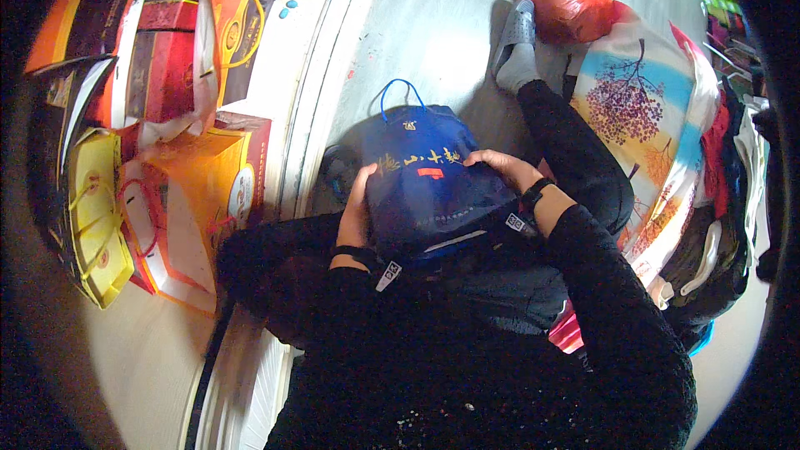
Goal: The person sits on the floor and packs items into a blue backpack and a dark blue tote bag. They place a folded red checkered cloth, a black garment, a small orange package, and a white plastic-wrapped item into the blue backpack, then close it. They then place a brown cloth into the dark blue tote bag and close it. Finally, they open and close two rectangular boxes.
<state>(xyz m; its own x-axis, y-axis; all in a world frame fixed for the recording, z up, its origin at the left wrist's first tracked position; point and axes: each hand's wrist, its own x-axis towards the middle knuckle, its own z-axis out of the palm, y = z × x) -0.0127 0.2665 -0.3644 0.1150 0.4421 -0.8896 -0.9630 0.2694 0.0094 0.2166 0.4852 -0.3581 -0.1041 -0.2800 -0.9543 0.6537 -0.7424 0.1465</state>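
A dark blue gift bag (pixel 431 212) rests on my lap, its printed face turned up towards me. It bears gold writing and a small red-orange mark, and a blue cord handle (pixel 400 81) loops up at its far end. My left hand (pixel 361 190) grips the bag's left edge, with the thumb on top. At the right edge my right hand (pixel 500 165) holds it too, thumb and fingers against the upper right side. Whatever the bag contains is hidden. Both wrists wear black bands, with tags bearing printed codes close by.
Orange and red gift bags (pixel 194 162) and a yellow bag (pixel 100 219) stand to my left, beyond a door track (pixel 312 75). A knotted red plastic bag (pixel 569 0) sits ahead of my slippered foot (pixel 517 44). Tree-printed fabric (pixel 631 100) and clothes (pixel 719 231) lie right.
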